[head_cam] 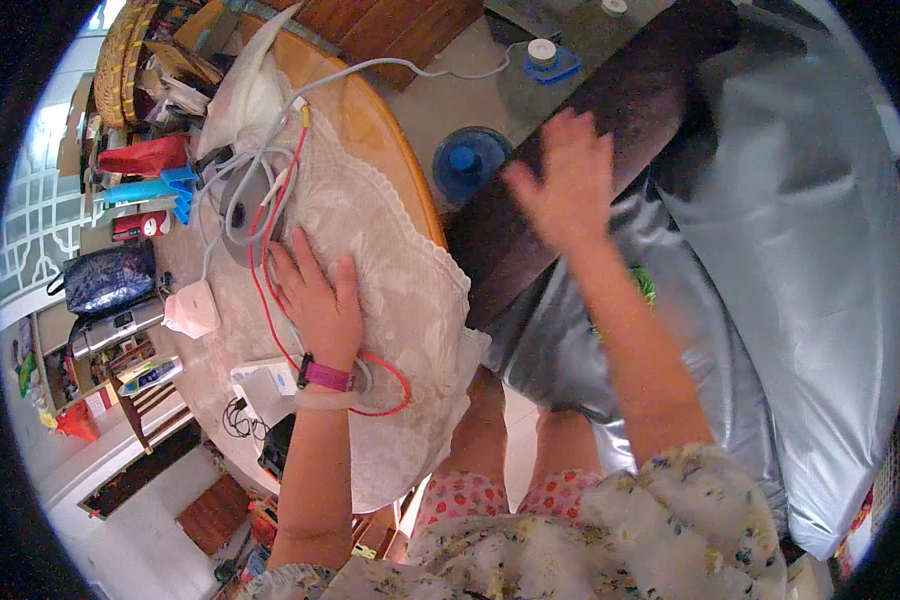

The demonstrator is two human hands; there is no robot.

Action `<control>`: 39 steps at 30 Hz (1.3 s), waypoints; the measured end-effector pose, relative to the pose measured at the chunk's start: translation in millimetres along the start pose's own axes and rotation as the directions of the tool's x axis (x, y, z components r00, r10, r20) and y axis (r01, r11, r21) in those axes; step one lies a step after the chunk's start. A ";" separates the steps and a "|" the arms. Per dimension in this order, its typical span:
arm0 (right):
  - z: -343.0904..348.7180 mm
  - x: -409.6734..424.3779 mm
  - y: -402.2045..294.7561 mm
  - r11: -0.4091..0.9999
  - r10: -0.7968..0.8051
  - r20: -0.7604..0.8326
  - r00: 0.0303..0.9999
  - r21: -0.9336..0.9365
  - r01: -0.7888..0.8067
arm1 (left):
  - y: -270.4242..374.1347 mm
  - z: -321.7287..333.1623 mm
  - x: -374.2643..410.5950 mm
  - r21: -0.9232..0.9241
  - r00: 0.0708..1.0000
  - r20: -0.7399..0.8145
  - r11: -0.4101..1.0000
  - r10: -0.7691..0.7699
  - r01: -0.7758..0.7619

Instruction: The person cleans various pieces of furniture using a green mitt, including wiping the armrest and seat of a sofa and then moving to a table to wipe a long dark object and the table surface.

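My left hand [319, 304] rests palm down, fingers spread, on the beige patterned tablecloth [397, 300] of a round wooden table [390, 142]. Its fingertips lie beside a red cable [262, 300] and the edge of a grey round object [240, 225]. Coiled over that object is a grey-white cable [270, 150]. My right hand [570, 180], slightly blurred, is spread above a long dark brown surface [645, 112]; contact with it cannot be told. Nothing shows in either hand. Shiny silver-grey sheeting [787, 225] spreads to the right of the dark surface.
A large blue water bottle [471, 165] stands on the floor beyond the table edge. Around the table are a white power adapter [191, 309], a white box [270, 379], a red item [146, 154], a dark patterned bag [111, 277] and a woven basket [120, 67].
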State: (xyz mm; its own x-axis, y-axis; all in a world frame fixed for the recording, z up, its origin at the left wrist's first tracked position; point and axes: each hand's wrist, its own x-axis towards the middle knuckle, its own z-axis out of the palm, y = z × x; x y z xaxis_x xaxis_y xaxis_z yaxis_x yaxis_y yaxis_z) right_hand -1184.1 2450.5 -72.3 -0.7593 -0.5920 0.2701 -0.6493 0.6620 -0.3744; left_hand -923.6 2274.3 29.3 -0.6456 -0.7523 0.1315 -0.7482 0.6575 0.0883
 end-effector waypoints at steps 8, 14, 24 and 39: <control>27.4 -73.2 -49.5 0.753 -0.642 0.332 0.691 0.441 0.488 | 3.6 7.6 -0.8 0.003 1.000 0.003 1.000 -0.007 0.007; -11.9 63.7 75.0 0.944 -0.331 0.075 0.941 0.009 0.331 | 16.6 -1.0 3.4 0.001 1.000 -0.014 1.000 -0.003 0.003; 4.6 -35.3 -31.4 0.715 -0.650 0.396 0.649 0.607 0.346 | 18.6 -2.1 6.4 -0.012 1.000 0.007 1.000 0.014 -0.014; 28.6 -65.5 -45.7 0.744 -0.666 0.425 0.613 0.315 0.590 | 29.6 -3.4 8.6 0.004 1.000 0.030 1.000 0.006 -0.006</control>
State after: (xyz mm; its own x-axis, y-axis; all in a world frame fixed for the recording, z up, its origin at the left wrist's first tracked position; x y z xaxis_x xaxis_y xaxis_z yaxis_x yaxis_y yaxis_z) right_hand -1103.5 2445.8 -98.2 -0.0148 -0.9992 0.0378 -0.9173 -0.0014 -0.3981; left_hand -950.9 2287.5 36.4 -0.6545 -0.7491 0.1022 -0.7448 0.6621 0.0831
